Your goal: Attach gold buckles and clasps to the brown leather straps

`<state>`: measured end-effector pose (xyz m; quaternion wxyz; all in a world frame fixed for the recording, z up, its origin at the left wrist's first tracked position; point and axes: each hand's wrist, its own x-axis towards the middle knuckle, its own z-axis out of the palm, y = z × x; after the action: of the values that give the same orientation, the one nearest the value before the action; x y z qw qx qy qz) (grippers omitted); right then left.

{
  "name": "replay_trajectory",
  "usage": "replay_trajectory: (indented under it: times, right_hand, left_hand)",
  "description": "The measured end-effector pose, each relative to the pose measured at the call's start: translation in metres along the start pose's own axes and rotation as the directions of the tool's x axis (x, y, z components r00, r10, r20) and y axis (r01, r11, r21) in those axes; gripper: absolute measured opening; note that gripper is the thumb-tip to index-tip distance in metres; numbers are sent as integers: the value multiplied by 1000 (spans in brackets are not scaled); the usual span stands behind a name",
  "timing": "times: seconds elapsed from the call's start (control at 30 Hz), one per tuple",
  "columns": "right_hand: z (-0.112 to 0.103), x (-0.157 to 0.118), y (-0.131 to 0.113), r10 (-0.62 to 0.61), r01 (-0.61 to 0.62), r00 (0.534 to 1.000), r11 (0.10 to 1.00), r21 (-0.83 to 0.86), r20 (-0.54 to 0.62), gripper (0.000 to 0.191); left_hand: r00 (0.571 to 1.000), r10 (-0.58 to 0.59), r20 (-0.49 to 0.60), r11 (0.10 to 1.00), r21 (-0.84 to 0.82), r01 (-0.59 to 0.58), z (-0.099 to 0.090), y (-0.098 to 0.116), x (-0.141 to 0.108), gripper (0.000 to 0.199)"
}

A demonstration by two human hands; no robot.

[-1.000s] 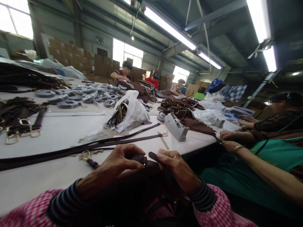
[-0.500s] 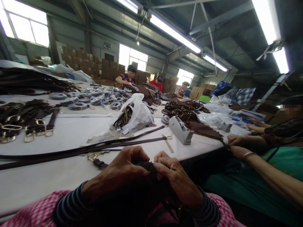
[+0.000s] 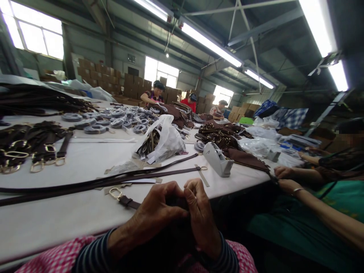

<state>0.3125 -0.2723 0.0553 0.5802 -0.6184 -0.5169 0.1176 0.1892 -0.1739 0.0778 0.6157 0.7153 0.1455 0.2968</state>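
- White bench (image 3: 71,212), long, running away toward the far wall.
- Grey tape dispenser (image 3: 217,159) near the bench's right edge.
- White plastic bag (image 3: 167,140) mid-bench, dark strips spilling from its mouth.
- Grey coiled rolls (image 3: 113,119) scattered behind the bag.
- Dark buckled straps (image 3: 34,146) laid in a row at left.
- Two long dark belts (image 3: 113,178) stretched across the bench.
- Stacked cardboard boxes (image 3: 96,72) against the back wall.
- Co-worker's forearm (image 3: 321,210) with bracelet at right.

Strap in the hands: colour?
Dark brown strap, gold buckle; head view, the only one.
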Motion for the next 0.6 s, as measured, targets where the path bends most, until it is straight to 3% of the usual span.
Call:
replay_trajectory:
  times: [0.23, 0.37, 0.47, 0.6]
  right_hand:
    - [-3, 1, -3, 50, -54, 980, 998, 18, 192, 29]
    - [-18, 9, -4, 60, -95, 939, 991, 89, 339, 30]
    - [-24, 11, -1, 93, -110, 953, 993, 42, 289, 25]
    - [-23, 8, 2, -27, 41, 988, 995, -87, 151, 18]
  left_hand:
    - [992, -5, 128, 995, 104, -8, -4, -1, 0, 16]
    - [997, 28, 72, 944, 326, -50, -18, -4, -1, 29]
    - [1000, 8, 9, 894, 449, -11, -34, -8, 0, 31]
    - [992, -85, 98, 889, 456, 31, -55, -1, 0, 26]
